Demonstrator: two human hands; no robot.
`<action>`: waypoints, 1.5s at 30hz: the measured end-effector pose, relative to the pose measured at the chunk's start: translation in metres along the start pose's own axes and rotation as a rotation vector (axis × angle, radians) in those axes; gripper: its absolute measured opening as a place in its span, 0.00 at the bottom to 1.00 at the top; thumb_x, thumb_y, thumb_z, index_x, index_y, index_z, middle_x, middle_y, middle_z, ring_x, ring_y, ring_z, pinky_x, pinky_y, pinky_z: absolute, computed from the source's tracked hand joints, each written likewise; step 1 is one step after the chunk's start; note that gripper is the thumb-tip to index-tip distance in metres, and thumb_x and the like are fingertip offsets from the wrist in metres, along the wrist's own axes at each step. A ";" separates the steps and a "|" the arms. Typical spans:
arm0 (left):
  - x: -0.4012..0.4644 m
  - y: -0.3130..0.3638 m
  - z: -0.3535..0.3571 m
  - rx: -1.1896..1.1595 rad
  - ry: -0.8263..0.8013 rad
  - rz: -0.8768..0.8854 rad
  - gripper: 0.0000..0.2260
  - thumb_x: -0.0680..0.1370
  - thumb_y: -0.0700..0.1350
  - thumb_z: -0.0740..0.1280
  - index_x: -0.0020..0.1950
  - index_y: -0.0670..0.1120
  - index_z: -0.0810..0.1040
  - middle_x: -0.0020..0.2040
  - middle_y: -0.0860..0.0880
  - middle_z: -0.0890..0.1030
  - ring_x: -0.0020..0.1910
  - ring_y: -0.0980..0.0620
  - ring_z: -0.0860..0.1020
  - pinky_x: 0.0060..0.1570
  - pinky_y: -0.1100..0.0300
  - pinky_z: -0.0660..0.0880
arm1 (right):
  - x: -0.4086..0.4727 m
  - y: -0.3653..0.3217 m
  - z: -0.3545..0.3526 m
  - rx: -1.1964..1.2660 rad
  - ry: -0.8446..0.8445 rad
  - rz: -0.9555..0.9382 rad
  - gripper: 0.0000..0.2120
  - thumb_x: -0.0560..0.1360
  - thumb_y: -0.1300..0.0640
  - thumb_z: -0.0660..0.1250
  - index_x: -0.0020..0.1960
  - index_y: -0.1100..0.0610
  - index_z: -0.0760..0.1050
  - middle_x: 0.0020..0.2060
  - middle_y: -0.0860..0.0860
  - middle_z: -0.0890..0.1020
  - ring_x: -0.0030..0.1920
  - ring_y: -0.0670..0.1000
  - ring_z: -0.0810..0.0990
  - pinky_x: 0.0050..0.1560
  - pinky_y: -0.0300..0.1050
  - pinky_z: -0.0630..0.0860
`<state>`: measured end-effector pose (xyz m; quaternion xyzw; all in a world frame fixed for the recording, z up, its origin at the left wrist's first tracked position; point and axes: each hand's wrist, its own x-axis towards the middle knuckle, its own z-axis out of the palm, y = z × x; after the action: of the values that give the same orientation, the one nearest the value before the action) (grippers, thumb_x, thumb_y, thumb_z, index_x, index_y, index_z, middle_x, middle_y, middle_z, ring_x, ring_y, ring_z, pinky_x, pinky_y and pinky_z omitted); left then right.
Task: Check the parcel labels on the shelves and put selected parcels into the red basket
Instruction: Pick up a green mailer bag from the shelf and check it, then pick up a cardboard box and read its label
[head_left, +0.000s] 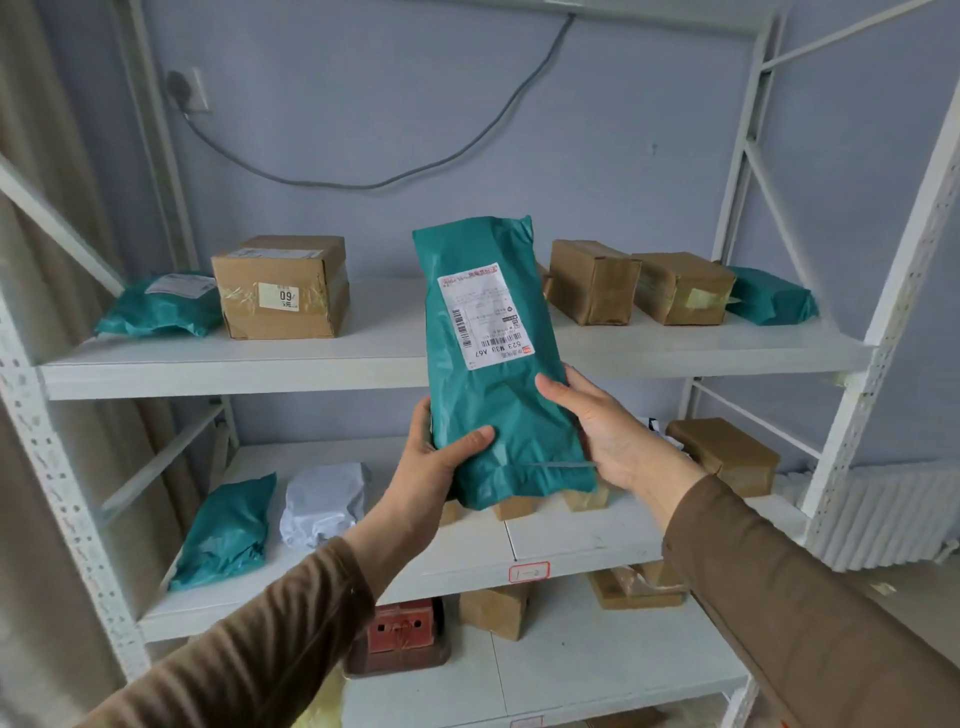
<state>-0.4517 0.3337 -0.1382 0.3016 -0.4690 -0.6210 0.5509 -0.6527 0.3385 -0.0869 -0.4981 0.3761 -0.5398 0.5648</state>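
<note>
I hold a long teal plastic parcel (498, 374) upright in front of the white metal shelves (228, 364). Its white label (485, 314) faces me upside down. My left hand (439, 457) grips the lower left edge, thumb across the front. My right hand (608, 431) grips the lower right edge, thumb on the front. A red basket (400, 631) shows partly on the bottom shelf, behind my left forearm.
The upper shelf carries a teal bag (161, 306), a taped box (283, 293), two brown boxes (592, 283) and another teal bag (769, 296). The middle shelf holds a teal bag (228, 530), a white bag (324, 501) and a brown box (727, 452). A white radiator (883, 519) stands at the right.
</note>
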 end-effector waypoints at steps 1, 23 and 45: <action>0.009 0.008 -0.004 0.007 0.041 0.017 0.29 0.75 0.41 0.77 0.71 0.53 0.69 0.64 0.48 0.84 0.57 0.44 0.86 0.51 0.48 0.83 | 0.011 -0.004 0.003 -0.006 -0.019 0.000 0.21 0.80 0.54 0.70 0.71 0.51 0.74 0.64 0.55 0.84 0.64 0.59 0.83 0.64 0.60 0.79; 0.271 0.108 -0.090 0.517 0.307 -0.171 0.22 0.79 0.44 0.74 0.72 0.43 0.74 0.67 0.43 0.80 0.63 0.43 0.81 0.66 0.48 0.78 | 0.246 0.003 0.059 -0.077 0.218 0.050 0.26 0.81 0.74 0.59 0.78 0.64 0.64 0.60 0.56 0.73 0.68 0.60 0.76 0.66 0.53 0.77; 0.313 0.092 0.074 0.382 0.051 -0.119 0.16 0.86 0.56 0.59 0.65 0.44 0.73 0.51 0.47 0.80 0.46 0.46 0.80 0.46 0.55 0.78 | 0.304 -0.047 -0.086 -0.185 0.472 0.037 0.36 0.74 0.33 0.66 0.77 0.51 0.69 0.76 0.49 0.72 0.75 0.54 0.69 0.77 0.60 0.63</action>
<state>-0.5474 0.0537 0.0183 0.4434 -0.5458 -0.5441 0.4577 -0.7059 0.0295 -0.0259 -0.4008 0.5543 -0.5940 0.4234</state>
